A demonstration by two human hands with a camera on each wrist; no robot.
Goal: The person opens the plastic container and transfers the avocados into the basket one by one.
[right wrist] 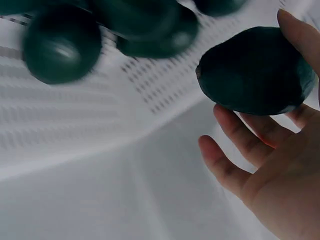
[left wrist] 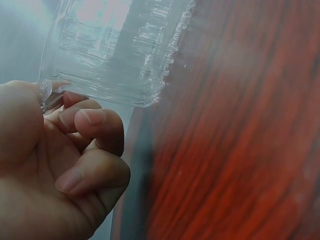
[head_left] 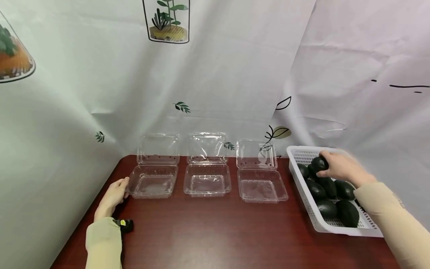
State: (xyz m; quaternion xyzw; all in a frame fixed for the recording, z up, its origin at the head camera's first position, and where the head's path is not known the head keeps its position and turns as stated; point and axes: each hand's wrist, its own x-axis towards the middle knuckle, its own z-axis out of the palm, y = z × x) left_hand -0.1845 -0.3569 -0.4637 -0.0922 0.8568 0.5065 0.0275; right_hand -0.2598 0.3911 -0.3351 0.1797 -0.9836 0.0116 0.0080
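Note:
My right hand point(head_left: 342, 167) grips a dark green avocado point(right wrist: 255, 70) between thumb and fingers, over the far end of a white perforated basket point(head_left: 305, 203). Several more avocados point(head_left: 347, 213) lie in that basket below the hand. At the left, my left hand point(head_left: 114, 194) pinches the left edge of a clear plastic clamshell box point(head_left: 152, 181). In the left wrist view the box's corner point(left wrist: 100, 85) sits between thumb and fingers, the other fingers curled. This box holds nothing and its lid point(head_left: 158, 149) stands raised behind it.
Two more clear clamshell boxes stand in the row, a middle one point(head_left: 207, 181) and a right one point(head_left: 262, 185), lids up against the patterned cloth point(head_left: 228, 74) behind. All rest on a dark red wooden table point(head_left: 208, 235). The basket stands right of the row.

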